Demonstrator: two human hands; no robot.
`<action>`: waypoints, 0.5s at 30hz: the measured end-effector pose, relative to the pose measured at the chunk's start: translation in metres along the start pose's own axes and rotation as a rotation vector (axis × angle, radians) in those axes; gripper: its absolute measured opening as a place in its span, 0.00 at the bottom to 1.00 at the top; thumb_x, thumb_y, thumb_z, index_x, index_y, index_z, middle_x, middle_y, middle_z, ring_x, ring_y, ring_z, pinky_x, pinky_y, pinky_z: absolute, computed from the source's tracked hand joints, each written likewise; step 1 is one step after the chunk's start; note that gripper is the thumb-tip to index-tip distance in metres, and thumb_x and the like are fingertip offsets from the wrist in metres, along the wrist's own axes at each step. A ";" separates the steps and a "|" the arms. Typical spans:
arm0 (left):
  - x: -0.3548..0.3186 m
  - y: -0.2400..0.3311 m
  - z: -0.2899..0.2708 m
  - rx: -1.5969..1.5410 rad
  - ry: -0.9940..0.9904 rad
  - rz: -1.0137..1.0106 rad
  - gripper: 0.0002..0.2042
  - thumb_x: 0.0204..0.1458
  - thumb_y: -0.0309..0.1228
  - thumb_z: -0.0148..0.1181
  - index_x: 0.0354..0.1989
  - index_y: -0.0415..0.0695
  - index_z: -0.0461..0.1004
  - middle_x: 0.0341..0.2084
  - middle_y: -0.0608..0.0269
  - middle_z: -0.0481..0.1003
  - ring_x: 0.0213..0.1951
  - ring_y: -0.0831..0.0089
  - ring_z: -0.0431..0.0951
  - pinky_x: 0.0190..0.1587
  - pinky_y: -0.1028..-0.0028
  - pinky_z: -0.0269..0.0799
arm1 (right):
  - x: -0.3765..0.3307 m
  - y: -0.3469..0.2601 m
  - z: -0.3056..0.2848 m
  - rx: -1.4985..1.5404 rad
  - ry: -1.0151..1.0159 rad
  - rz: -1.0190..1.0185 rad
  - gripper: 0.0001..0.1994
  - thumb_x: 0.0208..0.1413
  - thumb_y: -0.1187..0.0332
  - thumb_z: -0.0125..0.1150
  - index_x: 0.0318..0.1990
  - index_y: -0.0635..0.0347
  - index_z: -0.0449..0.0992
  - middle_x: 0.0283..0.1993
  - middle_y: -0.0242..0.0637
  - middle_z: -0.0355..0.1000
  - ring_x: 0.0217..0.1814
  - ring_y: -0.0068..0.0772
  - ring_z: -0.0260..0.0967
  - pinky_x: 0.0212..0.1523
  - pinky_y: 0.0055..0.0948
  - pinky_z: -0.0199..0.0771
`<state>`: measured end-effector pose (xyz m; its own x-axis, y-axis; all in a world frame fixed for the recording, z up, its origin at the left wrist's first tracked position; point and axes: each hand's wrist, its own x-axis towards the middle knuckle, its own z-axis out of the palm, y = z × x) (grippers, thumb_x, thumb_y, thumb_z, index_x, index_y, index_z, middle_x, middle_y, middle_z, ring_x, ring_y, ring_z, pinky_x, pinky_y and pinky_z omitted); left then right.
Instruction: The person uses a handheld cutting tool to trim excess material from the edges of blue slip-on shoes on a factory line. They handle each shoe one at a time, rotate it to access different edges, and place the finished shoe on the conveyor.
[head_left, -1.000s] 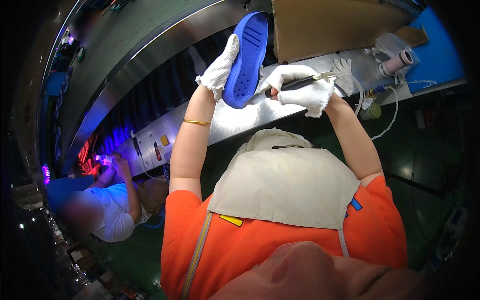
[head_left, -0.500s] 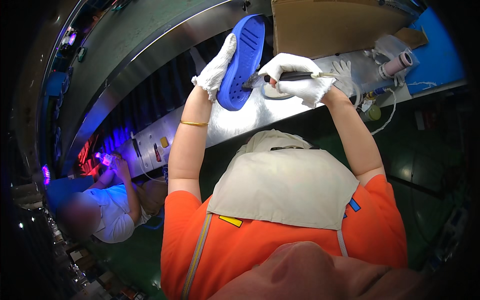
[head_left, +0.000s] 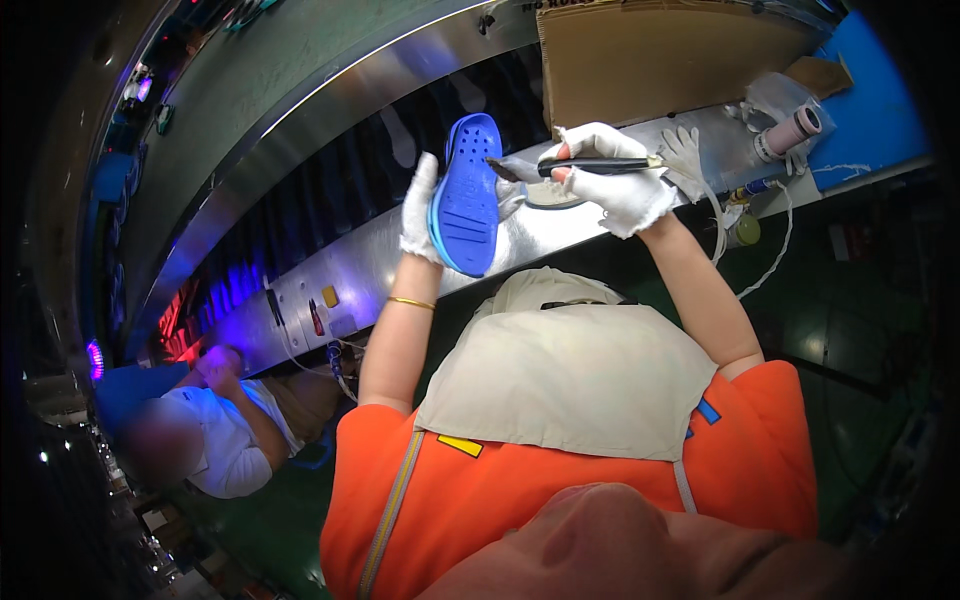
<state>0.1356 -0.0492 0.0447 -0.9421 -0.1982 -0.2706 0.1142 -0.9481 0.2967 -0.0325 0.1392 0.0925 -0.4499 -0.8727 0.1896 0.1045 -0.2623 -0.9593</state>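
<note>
In my white-gloved left hand (head_left: 418,212) is a blue shoe sole (head_left: 467,205), gripped by its edges, with the thumb on its left side and fingertips showing at its right. The end with small round holes points away from me, and the grooved end is nearer. My right hand (head_left: 628,198), also in a white glove with some bare fingertips, is closed around a black-handled brush (head_left: 600,166). The brush's dark tip lies at the sole's right edge, near the holes; whether it touches cannot be told. Below the brush sits a round, pale dish (head_left: 552,194), partly hidden.
Beyond the metal ledge (head_left: 350,255), a dark conveyor (head_left: 330,190) carries several soles. A cardboard box (head_left: 660,75) stands at the back right, near loose white gloves (head_left: 684,152), a pink cylinder (head_left: 792,132) and hoses. A co-worker (head_left: 235,440) sits at the left.
The sole has been turned end for end, so its holed end now points away, and it has come nearer to me. My right hand has moved slightly right with the brush.
</note>
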 end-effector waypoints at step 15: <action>0.023 -0.059 0.039 0.021 -0.060 0.257 0.36 0.56 0.63 0.40 0.61 0.44 0.60 0.52 0.54 0.69 0.51 0.61 0.72 0.56 0.62 0.70 | 0.003 -0.011 0.019 -0.152 0.020 -0.156 0.07 0.51 0.79 0.58 0.38 0.63 0.71 0.38 0.34 0.72 0.36 0.18 0.70 0.40 0.21 0.72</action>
<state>0.0946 0.0121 0.0562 -0.9002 -0.4158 -0.1293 0.3460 -0.8633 0.3673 -0.0181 0.1315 0.1078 -0.4680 -0.8175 0.3357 -0.1019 -0.3273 -0.9394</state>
